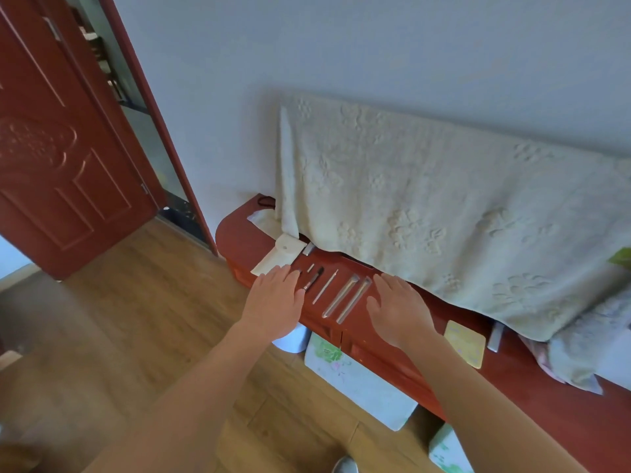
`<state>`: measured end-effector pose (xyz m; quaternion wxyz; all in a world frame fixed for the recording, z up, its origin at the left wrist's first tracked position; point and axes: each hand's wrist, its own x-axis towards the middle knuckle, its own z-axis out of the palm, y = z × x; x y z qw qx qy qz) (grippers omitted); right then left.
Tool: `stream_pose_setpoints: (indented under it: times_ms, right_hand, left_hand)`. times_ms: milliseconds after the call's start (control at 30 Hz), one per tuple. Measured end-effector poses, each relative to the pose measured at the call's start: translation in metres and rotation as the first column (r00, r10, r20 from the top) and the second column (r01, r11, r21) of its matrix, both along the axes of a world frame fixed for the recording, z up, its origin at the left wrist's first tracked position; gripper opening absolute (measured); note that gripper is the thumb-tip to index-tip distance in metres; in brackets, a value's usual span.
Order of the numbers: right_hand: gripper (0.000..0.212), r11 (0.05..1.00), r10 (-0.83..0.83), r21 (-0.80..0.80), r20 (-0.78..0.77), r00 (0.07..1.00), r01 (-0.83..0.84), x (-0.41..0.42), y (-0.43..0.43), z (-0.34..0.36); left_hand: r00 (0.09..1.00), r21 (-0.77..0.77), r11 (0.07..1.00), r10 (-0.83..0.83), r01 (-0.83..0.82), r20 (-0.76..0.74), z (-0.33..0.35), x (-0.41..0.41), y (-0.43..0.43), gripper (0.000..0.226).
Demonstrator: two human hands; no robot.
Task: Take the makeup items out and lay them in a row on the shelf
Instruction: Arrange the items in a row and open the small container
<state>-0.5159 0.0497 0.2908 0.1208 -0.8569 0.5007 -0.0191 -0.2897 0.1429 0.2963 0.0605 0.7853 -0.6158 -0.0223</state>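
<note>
Several slim makeup items lie side by side on the red shelf [382, 349]: a dark pen [314, 278], a thin white stick [325, 287] and two clear-capped brushes [341, 296], [355, 299]. A small white piece [310, 268] and a silver tube [308, 249] lie farther back. A white snap pouch [278, 256] rests flat at the left of the row. My left hand [275, 298] hovers flat over the left end of the row, fingers spread, holding nothing. My right hand [397, 307] is flat and empty at the right end.
A cream towel [444, 206] drapes over something tall at the back of the shelf. A yellow card [466, 343] and a grey stick [495, 336] lie to the right. White boxes [355, 373] stand on the wooden floor below. A red door [65, 155] is open at left.
</note>
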Motion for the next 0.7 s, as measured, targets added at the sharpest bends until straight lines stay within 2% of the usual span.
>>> stream_pose_setpoints:
  times_ms: [333, 700]
  right_hand:
    - [0.055, 1.0, -0.011, -0.02, -0.039, 0.999, 0.01, 0.053, -0.076, -0.005]
    - [0.058, 0.951, -0.299, 0.056, -0.07, 0.952, 0.303, 0.086, -0.097, -0.039]
  left_hand:
    - [0.996, 0.055, 0.995, -0.086, 0.086, -0.018, -0.009, 0.056, -0.096, 0.051]
    - [0.918, 0.128, 0.909, -0.388, 0.396, -0.082, -0.059, 0.095, -0.189, 0.052]
